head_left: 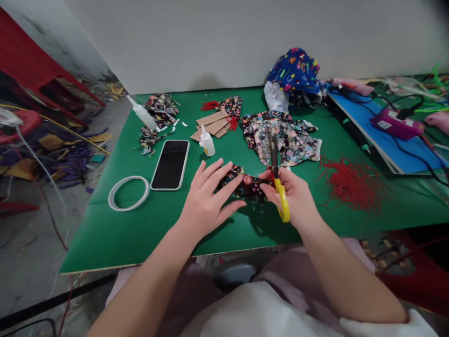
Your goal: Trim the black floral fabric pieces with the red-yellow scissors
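Observation:
My left hand (206, 199) lies flat with fingers stretched over a small dark floral fabric piece (245, 185) on the green table (140, 234). My right hand (296, 196) grips yellow-handled scissors (278, 182), blades pointing away from me, and its fingertips also touch the right end of the fabric piece. A larger floral cloth (284, 135) is spread just beyond the scissors.
A phone (170, 164), a white tape ring (128, 193), two glue bottles (206, 142), cardboard pieces (212, 124) and fabric scraps (159, 107) lie to the left. Red thread (352, 182) is heaped at right. A blue board (386, 135) with cables and a pink tool lies far right.

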The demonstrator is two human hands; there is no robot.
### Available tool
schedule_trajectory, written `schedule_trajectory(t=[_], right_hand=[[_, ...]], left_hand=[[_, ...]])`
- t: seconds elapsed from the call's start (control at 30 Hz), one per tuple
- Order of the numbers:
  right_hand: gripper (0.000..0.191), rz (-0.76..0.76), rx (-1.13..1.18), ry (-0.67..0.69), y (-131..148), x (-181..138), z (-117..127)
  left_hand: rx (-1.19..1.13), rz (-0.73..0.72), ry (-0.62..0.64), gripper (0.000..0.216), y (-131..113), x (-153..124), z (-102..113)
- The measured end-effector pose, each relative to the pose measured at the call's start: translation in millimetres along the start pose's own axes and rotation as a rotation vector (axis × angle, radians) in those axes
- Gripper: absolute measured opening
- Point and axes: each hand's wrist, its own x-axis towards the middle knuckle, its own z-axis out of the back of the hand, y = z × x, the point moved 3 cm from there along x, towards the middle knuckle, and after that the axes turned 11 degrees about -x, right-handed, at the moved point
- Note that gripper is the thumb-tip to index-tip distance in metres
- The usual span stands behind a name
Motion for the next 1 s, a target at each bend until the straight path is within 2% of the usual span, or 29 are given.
schedule_trajectory(t=[0.1,0.2,0.3,0.37,0.43,0.53,0.63,1.0], right_hand=[[0.010,0.125,-0.212,0.001,4.6,-3.0,-1.4],[0.011,0.235,-0.343,-0.082,7.7,-6.0,-0.7],[0.023,0.377,-0.472,-0.183,10.6,-4.6,7.3],[0.035,0.480,-0.609,-0.211,12.2,-1.6,15.0],[0.041,0.544,-0.755,-0.210,12.3,1.9,22.7],[0.044,0.596,-0.919,-0.229,11.0,4.5,32.1],[0.044,0.657,-1.014,-0.277,10.5,3.2,36.8],[0.038,0.673,-1.005,-0.272,11.9,0.2,37.8]], left_hand=[[-0.055,0.113,0.073,0.038,5.5,1.2,-4.4],[-0.191,0.213,0.095,0.018,10.8,0.8,-7.6],[-0.377,0.426,-0.034,0.011,19.0,-1.1,-5.2],[-0.505,0.594,-0.143,0.010,24.6,-4.2,-2.9],[-0.611,0.692,-0.244,0.012,28.4,-7.2,-0.7],[-0.684,0.724,-0.363,0.013,31.1,-9.9,3.0],[-0.694,0.744,-0.424,0.014,32.5,-11.4,5.8],[-0.609,0.700,-0.373,0.013,30.5,-13.9,5.8]])
